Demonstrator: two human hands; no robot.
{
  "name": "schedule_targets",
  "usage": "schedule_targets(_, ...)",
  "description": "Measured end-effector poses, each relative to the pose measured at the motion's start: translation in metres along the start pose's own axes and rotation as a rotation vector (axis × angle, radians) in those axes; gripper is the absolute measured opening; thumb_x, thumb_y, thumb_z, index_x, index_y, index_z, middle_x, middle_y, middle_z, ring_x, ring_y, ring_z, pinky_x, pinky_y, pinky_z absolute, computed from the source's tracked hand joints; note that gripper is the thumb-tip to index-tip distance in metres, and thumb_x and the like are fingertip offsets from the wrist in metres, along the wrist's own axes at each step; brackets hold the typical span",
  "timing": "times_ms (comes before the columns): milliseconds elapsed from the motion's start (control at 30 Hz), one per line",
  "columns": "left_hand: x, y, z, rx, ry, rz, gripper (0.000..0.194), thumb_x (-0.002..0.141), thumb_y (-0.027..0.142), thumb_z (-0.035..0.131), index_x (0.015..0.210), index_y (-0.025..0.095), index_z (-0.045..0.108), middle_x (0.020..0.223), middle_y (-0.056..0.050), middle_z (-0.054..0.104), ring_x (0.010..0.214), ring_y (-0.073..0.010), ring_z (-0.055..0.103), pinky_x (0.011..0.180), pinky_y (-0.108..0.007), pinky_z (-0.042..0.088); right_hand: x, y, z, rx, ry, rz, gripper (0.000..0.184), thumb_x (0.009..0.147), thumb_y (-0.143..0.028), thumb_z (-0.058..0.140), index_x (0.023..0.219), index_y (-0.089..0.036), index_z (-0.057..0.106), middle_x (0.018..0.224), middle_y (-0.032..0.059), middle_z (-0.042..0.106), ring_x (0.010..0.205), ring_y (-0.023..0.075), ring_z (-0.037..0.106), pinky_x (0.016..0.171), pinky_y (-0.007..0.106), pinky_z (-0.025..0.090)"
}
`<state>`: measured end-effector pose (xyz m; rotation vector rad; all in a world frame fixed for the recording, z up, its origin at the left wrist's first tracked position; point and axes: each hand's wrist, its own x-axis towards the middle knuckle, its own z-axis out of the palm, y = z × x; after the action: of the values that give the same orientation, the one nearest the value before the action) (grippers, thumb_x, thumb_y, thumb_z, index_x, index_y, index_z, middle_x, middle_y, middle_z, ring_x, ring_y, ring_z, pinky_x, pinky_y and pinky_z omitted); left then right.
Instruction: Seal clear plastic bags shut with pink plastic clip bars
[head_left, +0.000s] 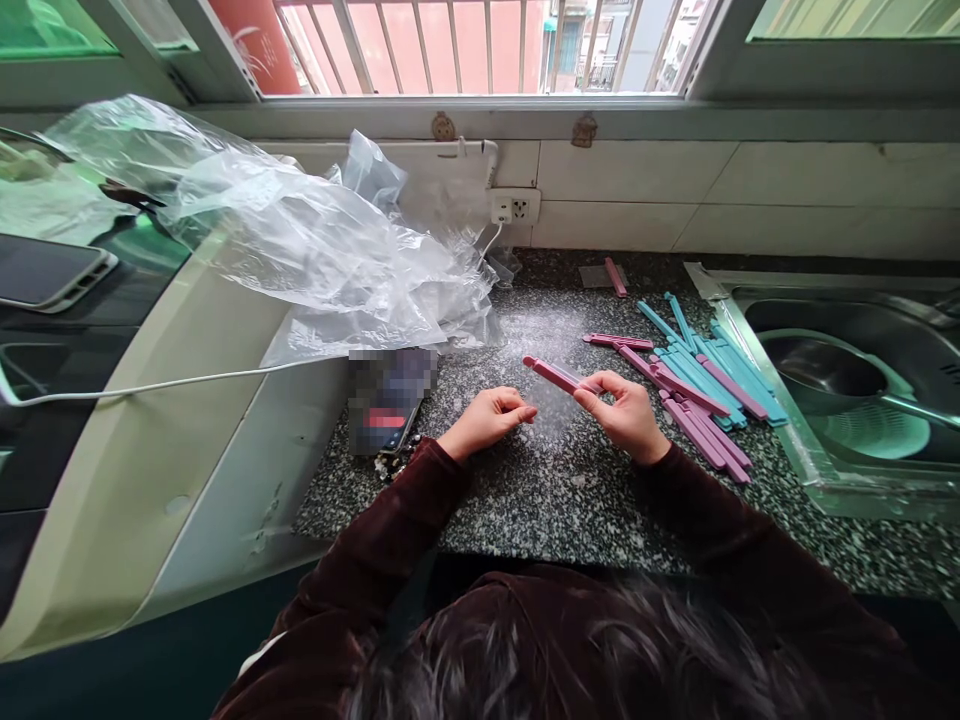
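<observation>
- While the right hand [626, 412] grips the pink strip [553, 375] only at its near end, a slip looks like the first risk: the long free part could tip or twist, given so short a hold.
- The strip is over the tabletop [517, 510], left of the sink [847, 495] and its heap, pointing away from the basin.
- From where I stand, the pink pile [705, 435] and blue strips [690, 375] lie crossed, hard by the sink's left edge. A knock from the right wrist or sleeve, close beside them, might scatter some, perhaps over the rim.
- Further left of the sink, beyond both hands, plastic bags [315, 240] spread loosely; a dragged white cable [165, 388] could pull them, I judge, since it runs out at their edge.
- Right-hand pose: forearm angled in from the sink side, thumb nearer the body, index finger opposite; fingers clamped on the strip.
- Left hand [484, 418]: farther from the sink, low over the tabletop, forearm slanting inward. Fingers curled, thumb and index tips together; nothing shows between them. Whether it rests on the surface, I cannot tell.
- Hands well apart from the sink, facing one another, a gap between.
</observation>
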<state>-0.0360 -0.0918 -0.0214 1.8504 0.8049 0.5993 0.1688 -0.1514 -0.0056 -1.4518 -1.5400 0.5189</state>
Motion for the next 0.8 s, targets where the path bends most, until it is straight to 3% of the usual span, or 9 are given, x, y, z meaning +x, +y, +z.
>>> schedule_targets(200,-0.001,0.002,0.000,-0.013,-0.053,-0.051,0.029,0.076,0.038,0.058,0.062,0.013,0.065,0.063,-0.001,0.055,0.064,-0.0125,0.051,0.065,-0.026,0.039,0.000,0.001,0.001,0.029,-0.029,0.040,0.022,0.074,-0.037,0.060,0.066,-0.016,0.060,0.066,0.0016,0.060,0.063,0.0129,0.053,0.062,0.027,0.044)
schedule_targets(367,0.000,0.002,0.002,-0.165,0.087,-0.086,0.035,0.064,0.044,0.069,0.081,0.013,0.063,0.068,0.001,0.053,0.061,-0.0103,0.044,0.059,-0.024,0.036,-0.001,-0.002,0.005,0.061,-0.119,0.040,0.025,0.073,-0.040,0.061,0.066,-0.017,0.060,0.065,0.0015,0.060,0.062,0.0128,0.053,0.062,0.027,0.043)
schedule_targets(567,0.001,0.002,0.003,-0.390,0.108,-0.039,0.035,0.063,0.046,0.070,0.067,0.013,0.059,0.066,0.001,0.051,0.066,-0.0111,0.046,0.065,-0.025,0.036,-0.004,-0.003,0.014,0.061,-0.196,0.051,0.028,0.071,-0.045,0.062,0.066,-0.017,0.061,0.066,0.0014,0.061,0.062,0.0123,0.052,0.061,0.026,0.042)
schedule_targets(800,0.001,0.004,0.000,-0.478,0.267,-0.015,0.031,0.064,0.042,0.071,0.066,0.013,0.060,0.062,0.003,0.048,0.063,-0.0095,0.043,0.064,-0.024,0.035,-0.003,0.004,0.019,0.098,-0.311,0.132,0.029,0.065,-0.042,0.067,0.079,-0.016,0.064,0.070,0.0010,0.061,0.061,0.0118,0.050,0.059,0.026,0.041)
